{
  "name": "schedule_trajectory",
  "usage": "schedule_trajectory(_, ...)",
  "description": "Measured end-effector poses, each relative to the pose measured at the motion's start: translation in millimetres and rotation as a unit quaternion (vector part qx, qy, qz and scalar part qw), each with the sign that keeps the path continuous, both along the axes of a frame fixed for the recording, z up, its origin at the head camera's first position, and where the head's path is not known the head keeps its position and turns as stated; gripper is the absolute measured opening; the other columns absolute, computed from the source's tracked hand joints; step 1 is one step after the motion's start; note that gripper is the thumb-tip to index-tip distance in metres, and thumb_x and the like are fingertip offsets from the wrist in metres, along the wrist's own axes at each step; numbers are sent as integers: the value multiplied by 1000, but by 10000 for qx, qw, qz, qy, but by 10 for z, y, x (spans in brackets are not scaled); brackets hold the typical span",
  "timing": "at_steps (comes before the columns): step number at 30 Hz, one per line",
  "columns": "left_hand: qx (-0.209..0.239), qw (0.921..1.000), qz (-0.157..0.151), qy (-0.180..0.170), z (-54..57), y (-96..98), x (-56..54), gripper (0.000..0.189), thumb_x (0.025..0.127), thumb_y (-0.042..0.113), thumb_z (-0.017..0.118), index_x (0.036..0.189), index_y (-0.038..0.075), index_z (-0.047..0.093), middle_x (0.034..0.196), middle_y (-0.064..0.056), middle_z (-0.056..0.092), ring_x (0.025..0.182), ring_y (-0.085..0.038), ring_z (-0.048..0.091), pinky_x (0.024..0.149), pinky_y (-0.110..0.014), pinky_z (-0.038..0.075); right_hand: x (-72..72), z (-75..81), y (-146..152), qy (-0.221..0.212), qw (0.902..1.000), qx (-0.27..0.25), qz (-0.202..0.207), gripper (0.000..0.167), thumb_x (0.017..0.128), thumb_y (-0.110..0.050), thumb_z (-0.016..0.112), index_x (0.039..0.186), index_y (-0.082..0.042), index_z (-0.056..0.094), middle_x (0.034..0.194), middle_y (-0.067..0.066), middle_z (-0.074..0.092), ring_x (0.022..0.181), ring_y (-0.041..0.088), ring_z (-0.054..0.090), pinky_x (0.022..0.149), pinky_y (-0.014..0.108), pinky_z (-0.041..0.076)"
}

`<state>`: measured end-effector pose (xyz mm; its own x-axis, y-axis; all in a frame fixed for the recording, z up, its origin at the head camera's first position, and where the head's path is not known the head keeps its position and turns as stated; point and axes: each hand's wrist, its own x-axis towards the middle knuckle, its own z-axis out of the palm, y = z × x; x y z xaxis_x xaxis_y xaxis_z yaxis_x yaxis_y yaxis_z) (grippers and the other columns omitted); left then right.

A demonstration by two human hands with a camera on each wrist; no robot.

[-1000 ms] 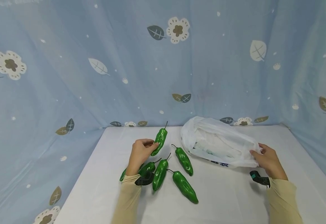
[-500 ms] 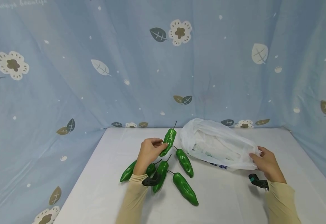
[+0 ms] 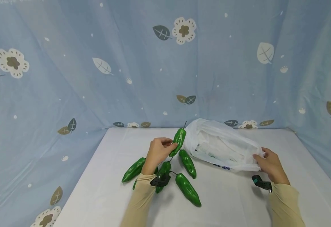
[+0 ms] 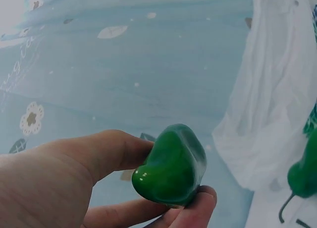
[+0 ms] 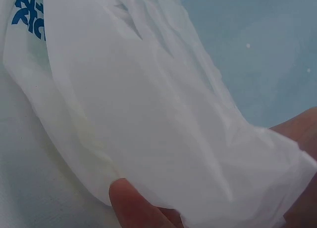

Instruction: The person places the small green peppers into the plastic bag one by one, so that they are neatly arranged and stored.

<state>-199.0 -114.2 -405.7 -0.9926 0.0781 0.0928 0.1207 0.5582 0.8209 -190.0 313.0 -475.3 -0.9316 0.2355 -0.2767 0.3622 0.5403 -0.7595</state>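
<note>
Between thumb and fingers, my left hand [image 3: 158,153] pinches a green pepper [image 3: 179,142] with its dark stem pointing up. Its rounded, glossy end faces the camera in the left wrist view, where the pepper [image 4: 168,171] is held above the table. The white plastic bag [image 3: 225,145] lies on its side just right of the held pepper. My right hand [image 3: 271,164] grips the bag's right end, thumb on the near side. In the right wrist view the bag [image 5: 133,99] fills most of the picture, with blue print at its upper left.
Several more green peppers lie on the white table [image 3: 225,201]. One pepper [image 3: 187,164] is close to the bag, another pepper [image 3: 188,190] nearer the front, and a third pepper [image 3: 133,170] left of my wrist. A blue patterned curtain [image 3: 142,63] stands behind.
My left hand has moved right with the pepper, closer to the bag. More of the leftmost pepper on the table shows now. The right hand and bag have hardly moved.
</note>
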Motion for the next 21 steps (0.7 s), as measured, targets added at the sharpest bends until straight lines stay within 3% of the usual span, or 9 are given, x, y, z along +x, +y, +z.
schedule_trajectory(8,49,9999,-143,27,26,107,-15,33,95,31,75,115,5,77,103,-11,78,90,-21,73,78,-35,61,-5,-15,-8,-67,10000,-8,-61,73,106,-26,49,159,12,17,132,36,40,105,41,53,68,28,55)
schedule_trajectory(14,98,9997,-194,57,31,184,-38,33,95,30,75,114,3,77,102,-12,77,89,-21,73,74,-32,60,-21,-10,-30,-88,9999,40,-141,73,105,-26,50,160,10,17,141,38,37,108,42,53,68,27,55)
schedule_trajectory(21,112,9996,-244,-12,-8,275,-70,35,94,32,75,116,5,77,103,-11,78,92,-21,73,76,-32,60,-4,16,-16,-53,10000,18,-66,72,106,-26,49,159,11,17,133,36,40,104,40,54,69,30,58)
